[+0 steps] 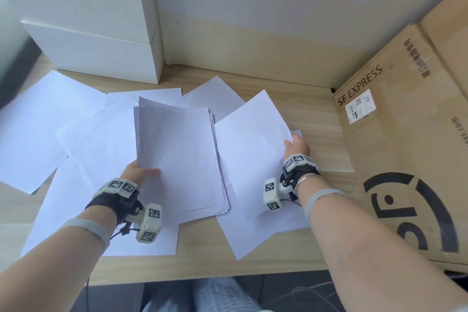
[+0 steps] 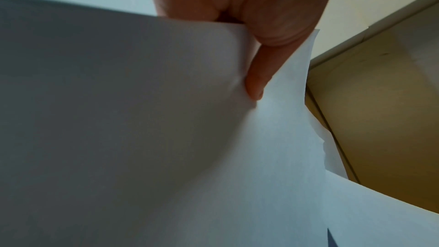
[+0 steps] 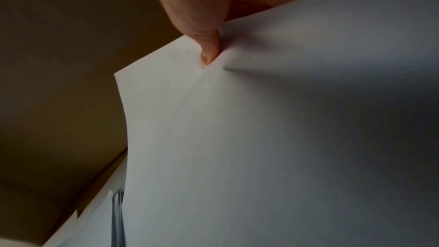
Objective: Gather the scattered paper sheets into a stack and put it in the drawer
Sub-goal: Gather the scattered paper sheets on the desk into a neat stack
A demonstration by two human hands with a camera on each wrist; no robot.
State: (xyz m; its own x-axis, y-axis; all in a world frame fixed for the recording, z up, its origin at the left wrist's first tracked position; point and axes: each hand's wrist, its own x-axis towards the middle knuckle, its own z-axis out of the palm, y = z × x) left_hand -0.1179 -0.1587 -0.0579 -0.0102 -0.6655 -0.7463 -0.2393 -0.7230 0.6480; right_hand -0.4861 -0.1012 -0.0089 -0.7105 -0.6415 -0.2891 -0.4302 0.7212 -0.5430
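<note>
head view: a partial stack of white paper sheets [image 1: 182, 159] lies mid-bench; loose sheets remain toward the left edge and back, no drawer in sight. the left hand [image 1: 138, 172] pinches the top sheet's near corner; the right hand [image 1: 298, 145] pinches a single white sheet [image 1: 250, 159] beside the stack.

Black wrist straps [image 1: 106, 201], white tagged camera blocks [image 1: 149, 223], grey bands [image 1: 321, 197]

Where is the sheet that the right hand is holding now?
In the head view, the sheet is right of centre on the desk, pinched by the right hand, between the gathered stack and the cardboard box.
</note>
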